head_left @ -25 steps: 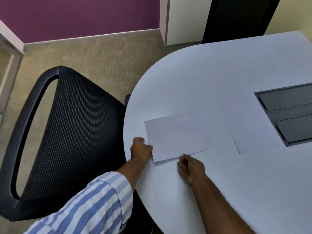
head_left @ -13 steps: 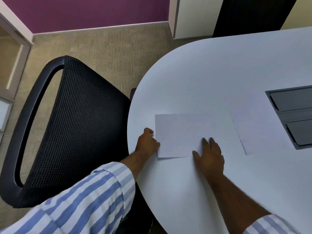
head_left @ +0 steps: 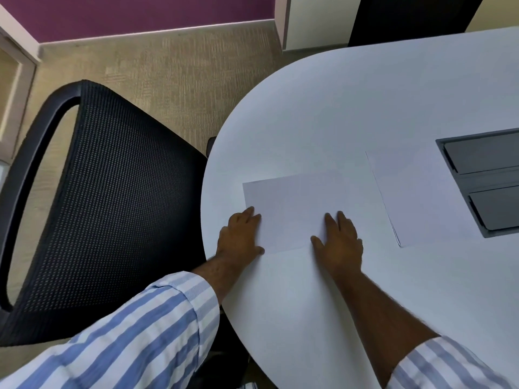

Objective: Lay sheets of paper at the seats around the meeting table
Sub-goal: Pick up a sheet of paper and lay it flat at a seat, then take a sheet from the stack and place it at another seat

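A single white sheet of paper [head_left: 295, 203] lies flat on the white meeting table [head_left: 351, 102], near the rounded end in front of the black mesh chair [head_left: 112, 192]. My left hand [head_left: 238, 237] rests flat on the sheet's near left corner, fingers together. My right hand [head_left: 338, 242] lies flat on the sheet's near right edge, fingers slightly spread. Neither hand grips the sheet. A thin stack of white sheets [head_left: 412, 192] lies to the right, apart from the single sheet.
A dark grey cable hatch [head_left: 486, 181] is set into the table at the right, touching the stack's far side. Beige carpet [head_left: 174, 68] runs behind the chair to a purple wall [head_left: 140, 12]. A dark door or panel [head_left: 407, 18] stands beyond the table.
Both hands went from pinching the sheet's near edge to lying flat on it. The sheet has settled flat and square to the table edge. The view shifted slightly.
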A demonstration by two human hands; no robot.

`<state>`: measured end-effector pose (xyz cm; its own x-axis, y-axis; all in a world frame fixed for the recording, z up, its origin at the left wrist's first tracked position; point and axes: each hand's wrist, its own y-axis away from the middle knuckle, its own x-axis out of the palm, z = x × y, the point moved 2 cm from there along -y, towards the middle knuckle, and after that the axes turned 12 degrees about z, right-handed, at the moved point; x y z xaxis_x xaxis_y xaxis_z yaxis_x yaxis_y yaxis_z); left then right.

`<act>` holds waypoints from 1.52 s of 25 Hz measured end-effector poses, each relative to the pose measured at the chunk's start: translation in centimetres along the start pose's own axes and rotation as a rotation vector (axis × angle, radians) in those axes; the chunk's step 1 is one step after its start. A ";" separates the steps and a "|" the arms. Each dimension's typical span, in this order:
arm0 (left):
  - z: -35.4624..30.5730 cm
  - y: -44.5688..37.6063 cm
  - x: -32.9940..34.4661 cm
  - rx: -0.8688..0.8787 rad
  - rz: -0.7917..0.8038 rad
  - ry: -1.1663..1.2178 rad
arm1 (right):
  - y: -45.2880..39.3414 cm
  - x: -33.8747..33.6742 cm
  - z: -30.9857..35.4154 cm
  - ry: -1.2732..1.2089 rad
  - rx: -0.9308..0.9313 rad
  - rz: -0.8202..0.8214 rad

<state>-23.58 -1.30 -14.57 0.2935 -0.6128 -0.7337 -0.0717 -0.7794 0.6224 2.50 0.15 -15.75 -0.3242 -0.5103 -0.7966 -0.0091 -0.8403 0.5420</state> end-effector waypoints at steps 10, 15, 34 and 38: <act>0.0 0.5 0.1 -0.009 -0.004 0.055 | 0.1 0.5 0.0 0.039 -0.003 0.001; -0.3 0.7 0.1 -0.018 -0.010 0.127 | 0.3 1.1 0.0 0.030 0.011 -0.021; -13.6 12.2 2.0 0.079 -0.452 0.480 | 9.2 -6.7 -7.2 -0.203 -0.258 -0.121; -16.4 14.4 1.7 0.130 -0.408 0.521 | 12.0 -7.7 -9.5 -0.271 -0.227 -0.138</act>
<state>-8.50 -11.43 -2.43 0.7408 -0.1488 -0.6550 0.0379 -0.9643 0.2620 13.86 -7.78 -5.68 -0.5734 -0.3476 -0.7419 0.1296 -0.9326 0.3368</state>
